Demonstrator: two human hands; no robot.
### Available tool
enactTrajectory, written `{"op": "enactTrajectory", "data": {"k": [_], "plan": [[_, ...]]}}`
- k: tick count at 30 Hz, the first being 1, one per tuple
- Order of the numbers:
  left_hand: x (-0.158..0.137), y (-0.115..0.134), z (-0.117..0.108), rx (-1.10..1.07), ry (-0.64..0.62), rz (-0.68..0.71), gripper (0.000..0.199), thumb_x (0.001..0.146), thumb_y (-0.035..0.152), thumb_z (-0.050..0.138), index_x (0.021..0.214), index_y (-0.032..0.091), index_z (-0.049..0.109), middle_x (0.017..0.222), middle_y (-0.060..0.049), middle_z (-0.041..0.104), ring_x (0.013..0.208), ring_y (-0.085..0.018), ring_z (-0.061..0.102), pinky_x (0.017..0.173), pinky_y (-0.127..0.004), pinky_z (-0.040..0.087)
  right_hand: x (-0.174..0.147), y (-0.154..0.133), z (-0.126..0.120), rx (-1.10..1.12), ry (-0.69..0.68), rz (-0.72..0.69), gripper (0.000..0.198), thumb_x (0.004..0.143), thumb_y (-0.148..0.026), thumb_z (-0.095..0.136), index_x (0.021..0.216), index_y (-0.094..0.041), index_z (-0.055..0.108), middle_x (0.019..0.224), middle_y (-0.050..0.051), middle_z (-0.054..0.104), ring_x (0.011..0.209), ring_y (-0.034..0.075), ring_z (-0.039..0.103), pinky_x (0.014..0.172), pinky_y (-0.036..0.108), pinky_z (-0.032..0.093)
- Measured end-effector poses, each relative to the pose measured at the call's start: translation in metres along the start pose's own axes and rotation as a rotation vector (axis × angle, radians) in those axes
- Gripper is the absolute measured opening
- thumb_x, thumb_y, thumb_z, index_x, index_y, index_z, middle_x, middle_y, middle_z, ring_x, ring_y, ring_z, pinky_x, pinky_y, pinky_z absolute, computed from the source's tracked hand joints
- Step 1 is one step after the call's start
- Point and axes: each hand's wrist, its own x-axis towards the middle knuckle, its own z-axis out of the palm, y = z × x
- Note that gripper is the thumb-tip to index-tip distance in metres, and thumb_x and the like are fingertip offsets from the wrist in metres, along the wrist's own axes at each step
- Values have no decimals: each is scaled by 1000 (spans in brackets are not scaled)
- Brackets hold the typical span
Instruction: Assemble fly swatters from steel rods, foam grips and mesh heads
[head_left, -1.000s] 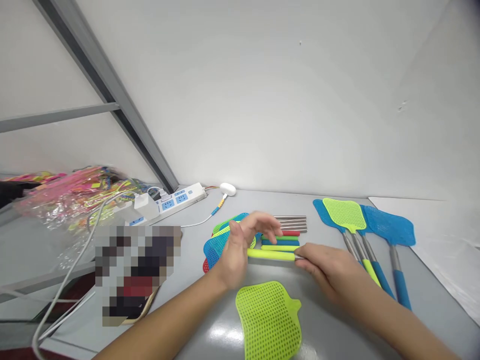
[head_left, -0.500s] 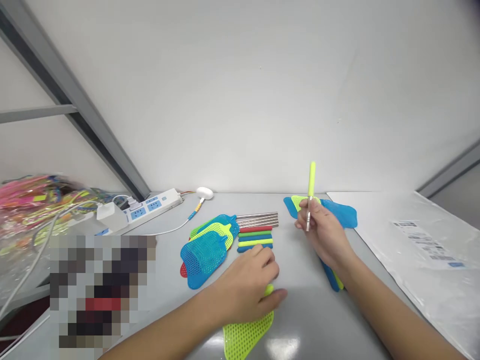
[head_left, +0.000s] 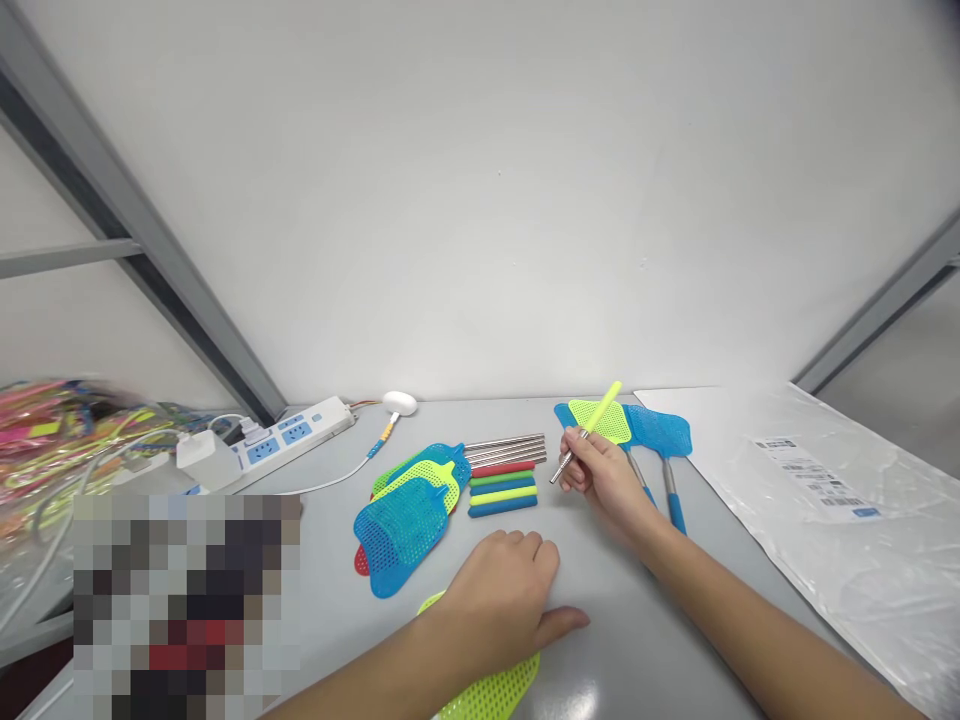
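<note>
My right hand (head_left: 600, 475) is closed around a fly swatter handle, a metal rod (head_left: 564, 468) with a yellow-green grip (head_left: 604, 406) pointing up and to the right. Nearer the front, my left hand (head_left: 510, 600) has curled fingers over a yellow-green perforated swatter head (head_left: 499, 693); the hand hides part of the head and its neck. To the left lies a pile of swatter heads, with a blue one (head_left: 405, 530) on top. Several metal rods (head_left: 510, 447) lie beside it, above a row of coloured grips (head_left: 502, 495).
Swatters with handles lie behind my right hand, a blue one (head_left: 660, 430) among them. A white plastic bag (head_left: 810, 560) covers the right side of the table (head_left: 600, 640). At left are a power strip (head_left: 307, 428), a white cable (head_left: 330, 488) and bagged colourful items (head_left: 60, 450).
My right hand has lowered slightly and moved left, and the rod has tipped from upright to slanted. My left hand has shifted down a little, covering the swatter head's neck.
</note>
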Motion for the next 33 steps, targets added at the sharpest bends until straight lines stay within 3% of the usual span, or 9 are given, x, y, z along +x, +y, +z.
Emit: {"op": "enactTrajectory", "data": {"k": [3, 6, 11, 14, 18, 21, 25, 28, 33], "plan": [[1, -2, -9, -67, -53, -109, 49, 90, 64, 38, 94, 18, 54, 83, -9, 67, 69, -27, 62, 58, -32, 37, 1, 2, 1, -23, 10, -11, 33, 82, -49, 67, 74, -19, 58, 48, -8, 39, 47, 8, 32, 52, 24, 40], [0, -12, -21, -213, 31, -194, 45, 90, 64, 38, 92, 21, 51, 79, -5, 65, 67, -25, 61, 56, -30, 32, 1, 4, 1, -37, 8, -24, 34, 82, -51, 66, 74, -19, 57, 48, -8, 38, 46, 8, 32, 52, 23, 40], [-2, -45, -27, -453, 427, -320, 56, 73, 78, 50, 82, 24, 39, 61, 5, 46, 50, -14, 43, 53, -27, 27, -6, 3, 5, -118, -66, -48, 34, 83, -52, 65, 77, -20, 56, 48, -8, 42, 45, 9, 37, 52, 25, 42], [-2, -61, -18, -558, 689, -237, 69, 57, 84, 59, 79, 24, 33, 63, 7, 40, 51, -11, 36, 53, -26, 28, -19, 0, 15, -278, -201, -65, 27, 86, -46, 64, 85, -20, 58, 56, -4, 54, 50, 11, 47, 53, 25, 41], [2, -68, -5, -648, 845, -122, 72, 52, 84, 61, 80, 25, 31, 67, 7, 39, 56, -10, 35, 55, -25, 29, -35, 2, 31, -417, -262, -58, 20, 81, -37, 69, 81, -21, 58, 68, -3, 57, 61, 13, 54, 60, 26, 43], [3, -69, 2, -726, 877, -90, 68, 57, 80, 62, 83, 25, 34, 68, 7, 36, 57, -10, 31, 56, -25, 28, -42, 8, 37, -541, -333, -52, 19, 73, -29, 75, 76, -21, 57, 69, -3, 57, 64, 13, 54, 60, 25, 43], [1, -63, 2, -838, 938, -71, 59, 64, 68, 71, 89, 25, 39, 69, 7, 38, 59, -11, 33, 59, -26, 32, -45, 11, 38, -636, -380, -129, 8, 79, -23, 66, 78, -21, 58, 66, -3, 56, 60, 12, 49, 56, 24, 41], [0, -53, -6, -914, 949, -195, 50, 71, 53, 75, 100, 25, 43, 81, 3, 50, 71, -14, 48, 70, -28, 39, -46, 4, 34, -654, -262, -240, 8, 83, -24, 62, 78, -21, 57, 66, -3, 55, 59, 12, 48, 55, 24, 40], [7, -44, -17, -1327, 728, -391, 37, 82, 46, 66, 106, 23, 48, 97, -3, 65, 82, -18, 62, 71, -29, 46, -40, -11, 25, -570, -55, -381, 10, 86, -28, 63, 81, -23, 56, 72, -2, 55, 63, 13, 51, 56, 24, 44]]}}
